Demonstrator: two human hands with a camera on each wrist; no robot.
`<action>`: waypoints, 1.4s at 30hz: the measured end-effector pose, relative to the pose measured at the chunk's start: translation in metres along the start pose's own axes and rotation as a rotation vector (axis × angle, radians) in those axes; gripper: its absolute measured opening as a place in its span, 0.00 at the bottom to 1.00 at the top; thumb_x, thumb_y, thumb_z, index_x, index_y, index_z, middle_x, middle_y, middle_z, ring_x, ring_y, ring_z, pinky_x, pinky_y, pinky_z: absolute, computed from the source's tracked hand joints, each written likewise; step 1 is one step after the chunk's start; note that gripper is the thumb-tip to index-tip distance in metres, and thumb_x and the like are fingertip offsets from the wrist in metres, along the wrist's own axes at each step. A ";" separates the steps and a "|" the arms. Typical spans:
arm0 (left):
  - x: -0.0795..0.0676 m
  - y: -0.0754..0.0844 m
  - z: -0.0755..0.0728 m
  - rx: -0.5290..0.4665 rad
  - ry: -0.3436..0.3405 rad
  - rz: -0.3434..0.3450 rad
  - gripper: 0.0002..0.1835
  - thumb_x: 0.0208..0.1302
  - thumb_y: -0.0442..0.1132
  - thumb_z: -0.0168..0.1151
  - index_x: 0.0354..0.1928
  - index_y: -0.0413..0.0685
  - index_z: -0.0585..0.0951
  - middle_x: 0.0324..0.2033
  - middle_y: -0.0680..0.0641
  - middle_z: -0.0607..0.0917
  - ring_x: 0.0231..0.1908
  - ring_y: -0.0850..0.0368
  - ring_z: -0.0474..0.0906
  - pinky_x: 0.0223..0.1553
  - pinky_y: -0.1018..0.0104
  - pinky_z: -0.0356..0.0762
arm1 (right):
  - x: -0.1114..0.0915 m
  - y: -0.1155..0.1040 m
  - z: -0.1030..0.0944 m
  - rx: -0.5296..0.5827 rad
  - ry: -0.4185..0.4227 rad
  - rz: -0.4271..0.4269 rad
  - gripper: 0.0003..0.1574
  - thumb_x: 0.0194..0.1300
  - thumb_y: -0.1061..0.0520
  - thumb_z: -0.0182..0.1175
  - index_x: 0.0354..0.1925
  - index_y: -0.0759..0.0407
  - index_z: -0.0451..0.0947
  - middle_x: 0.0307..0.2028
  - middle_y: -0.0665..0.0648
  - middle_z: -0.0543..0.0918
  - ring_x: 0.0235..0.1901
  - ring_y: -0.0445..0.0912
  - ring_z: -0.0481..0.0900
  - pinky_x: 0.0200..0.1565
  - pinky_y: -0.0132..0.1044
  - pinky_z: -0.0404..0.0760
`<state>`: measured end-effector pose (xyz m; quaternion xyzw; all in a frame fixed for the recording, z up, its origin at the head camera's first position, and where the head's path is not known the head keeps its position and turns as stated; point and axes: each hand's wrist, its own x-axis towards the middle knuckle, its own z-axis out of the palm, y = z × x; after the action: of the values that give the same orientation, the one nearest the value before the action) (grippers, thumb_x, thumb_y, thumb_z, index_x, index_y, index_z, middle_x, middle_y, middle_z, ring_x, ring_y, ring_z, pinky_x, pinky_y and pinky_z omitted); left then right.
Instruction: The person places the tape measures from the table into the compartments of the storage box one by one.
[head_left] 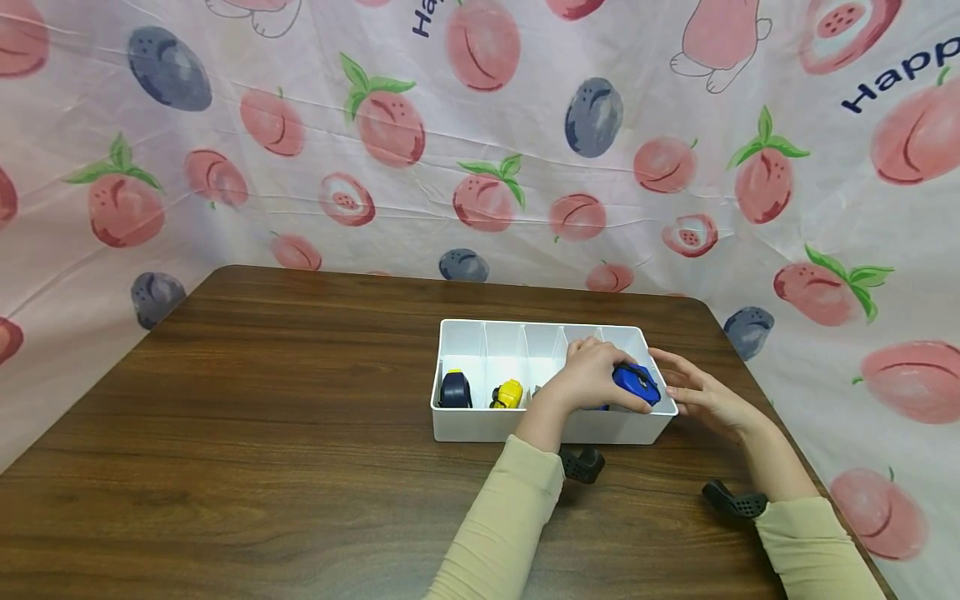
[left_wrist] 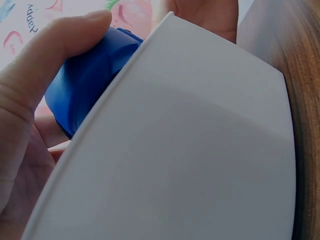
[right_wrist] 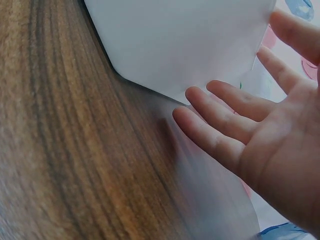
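Note:
My left hand (head_left: 588,377) reaches over the right part of a white divided box (head_left: 480,426) and grips a blue tape measure (head_left: 634,381) with a black strap. In the left wrist view, the thumb lies along the top of the blue case (left_wrist: 90,70), fingers beneath, close to the box rim. My right hand (head_left: 701,396) is at the box's right end wall. Its fingers are spread and mostly straight in the right wrist view, with the fingertips (right_wrist: 195,93) right by the wall. Another blue thing shows partly under the left hand, mostly hidden.
Inside the box, a dark navy tape measure (head_left: 454,390) sits in the leftmost compartment and a yellow one (head_left: 507,393) in the compartment beside it. The box stands on a brown wooden table (head_left: 262,433), near its right edge. A fruit-printed curtain (head_left: 525,167) hangs behind.

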<state>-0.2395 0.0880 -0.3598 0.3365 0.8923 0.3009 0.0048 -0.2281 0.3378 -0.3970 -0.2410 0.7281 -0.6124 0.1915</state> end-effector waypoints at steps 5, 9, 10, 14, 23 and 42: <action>0.001 0.002 0.001 0.026 -0.004 -0.030 0.36 0.43 0.66 0.72 0.54 0.56 0.82 0.43 0.59 0.80 0.46 0.63 0.67 0.56 0.60 0.55 | 0.001 0.000 0.000 0.013 0.001 0.008 0.36 0.74 0.64 0.42 0.75 0.57 0.43 0.60 0.50 0.68 0.55 0.44 0.74 0.50 0.41 0.76; 0.002 0.003 0.003 0.039 0.001 -0.043 0.37 0.43 0.68 0.70 0.54 0.56 0.82 0.43 0.59 0.80 0.46 0.62 0.67 0.56 0.59 0.55 | 0.001 -0.001 -0.001 0.034 -0.005 0.006 0.37 0.73 0.65 0.42 0.74 0.58 0.42 0.60 0.49 0.69 0.55 0.44 0.73 0.50 0.40 0.76; 0.003 0.004 0.004 0.044 0.003 -0.044 0.37 0.43 0.69 0.70 0.54 0.56 0.82 0.43 0.59 0.80 0.46 0.62 0.67 0.55 0.59 0.55 | 0.001 -0.002 -0.001 0.034 -0.006 0.006 0.37 0.74 0.65 0.42 0.75 0.57 0.42 0.60 0.49 0.69 0.55 0.44 0.73 0.50 0.40 0.76; 0.003 0.004 0.005 0.073 0.010 -0.043 0.36 0.43 0.70 0.69 0.52 0.56 0.83 0.40 0.60 0.79 0.45 0.62 0.67 0.55 0.59 0.56 | 0.000 -0.003 -0.001 0.028 0.000 0.008 0.37 0.74 0.64 0.43 0.75 0.56 0.42 0.60 0.49 0.68 0.55 0.44 0.73 0.49 0.40 0.77; 0.002 0.005 0.004 0.063 0.009 -0.038 0.33 0.45 0.68 0.69 0.49 0.57 0.85 0.40 0.60 0.79 0.44 0.63 0.66 0.57 0.59 0.54 | 0.000 -0.004 0.001 0.014 0.014 0.019 0.37 0.74 0.64 0.43 0.75 0.56 0.43 0.60 0.52 0.68 0.55 0.44 0.74 0.50 0.41 0.77; 0.000 0.003 0.003 0.051 -0.027 -0.007 0.31 0.54 0.67 0.64 0.55 0.59 0.82 0.48 0.59 0.78 0.50 0.62 0.65 0.60 0.59 0.52 | 0.000 -0.002 0.001 0.003 0.006 0.007 0.36 0.74 0.64 0.42 0.74 0.58 0.42 0.62 0.58 0.64 0.55 0.44 0.74 0.49 0.42 0.77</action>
<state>-0.2368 0.0915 -0.3603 0.3374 0.9008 0.2734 0.0092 -0.2272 0.3369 -0.3954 -0.2361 0.7288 -0.6135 0.1918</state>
